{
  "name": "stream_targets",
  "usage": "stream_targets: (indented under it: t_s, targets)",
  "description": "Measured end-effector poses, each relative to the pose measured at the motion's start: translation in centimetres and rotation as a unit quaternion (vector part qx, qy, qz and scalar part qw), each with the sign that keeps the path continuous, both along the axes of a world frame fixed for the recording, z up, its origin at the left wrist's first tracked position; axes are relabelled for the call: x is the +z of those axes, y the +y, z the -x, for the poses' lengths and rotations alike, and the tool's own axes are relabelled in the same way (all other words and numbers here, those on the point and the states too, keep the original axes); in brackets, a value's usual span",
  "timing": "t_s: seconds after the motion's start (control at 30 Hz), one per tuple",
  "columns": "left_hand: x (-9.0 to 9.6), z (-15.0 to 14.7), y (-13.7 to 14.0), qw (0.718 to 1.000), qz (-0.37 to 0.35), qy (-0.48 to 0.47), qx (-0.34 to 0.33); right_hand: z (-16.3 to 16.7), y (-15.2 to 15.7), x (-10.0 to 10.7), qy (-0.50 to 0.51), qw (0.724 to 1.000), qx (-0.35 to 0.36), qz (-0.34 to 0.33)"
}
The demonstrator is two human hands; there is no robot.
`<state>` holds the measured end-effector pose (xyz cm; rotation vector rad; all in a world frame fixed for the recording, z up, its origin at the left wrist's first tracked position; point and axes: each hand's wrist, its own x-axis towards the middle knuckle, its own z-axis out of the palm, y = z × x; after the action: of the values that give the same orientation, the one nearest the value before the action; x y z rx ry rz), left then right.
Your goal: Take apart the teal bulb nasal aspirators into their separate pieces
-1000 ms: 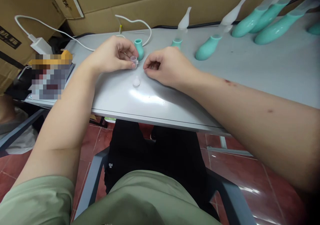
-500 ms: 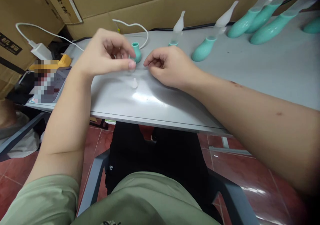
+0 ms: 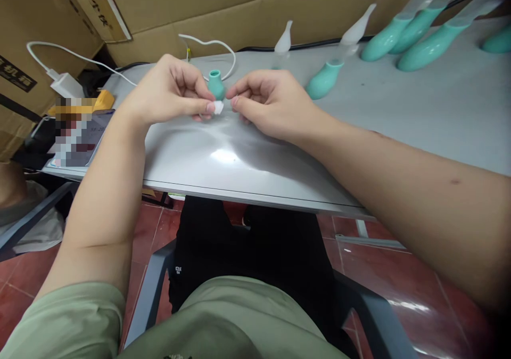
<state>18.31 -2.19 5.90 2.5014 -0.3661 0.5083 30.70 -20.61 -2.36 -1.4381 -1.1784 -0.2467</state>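
Observation:
My left hand (image 3: 179, 92) is closed in a pinch on a small white piece (image 3: 218, 107), which pokes out past the thumb tip. Facing it across a narrow gap is my right hand (image 3: 267, 100), its thumb and forefinger drawn together; whether anything lies between them I cannot make out. Just behind the fingertips a teal rubber bulb (image 3: 216, 84) stands upright on the grey table (image 3: 191, 159), its round mouth uncovered. Beyond my right hand rises a clear-and-white pointed nozzle (image 3: 283, 42), with its lower part hidden behind that hand.
One teal bulb with a pointed nozzle (image 3: 325, 79) leans to the right, with several more teal bulbs (image 3: 431, 47) past it. A white cable (image 3: 207, 42) loops behind. At the left are a white charger (image 3: 67, 83), a yellow object (image 3: 104, 99) and a phone. Cardboard (image 3: 247, 7) stands along the back.
The small white piece that lay on the table in front of my hands is gone from there, and a white piece now shows in my left fingertips. My right thumb and forefinger have come closer.

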Motion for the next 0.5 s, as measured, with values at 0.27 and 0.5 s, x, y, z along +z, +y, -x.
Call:
stream_targets:
  t_s: [0.27,0.5]
  targets:
    - [-0.7,-1.9,-0.1,0.982,0.141,-0.068,-0.102,0.6,0.0,-0.2,0.031,0.976,0.167,-0.133]
    - [-1.2,-1.7,-0.7,0.997,0.064,-0.029,-0.045,0.7,0.3,-0.3,0.02,0.97,0.157,-0.186]
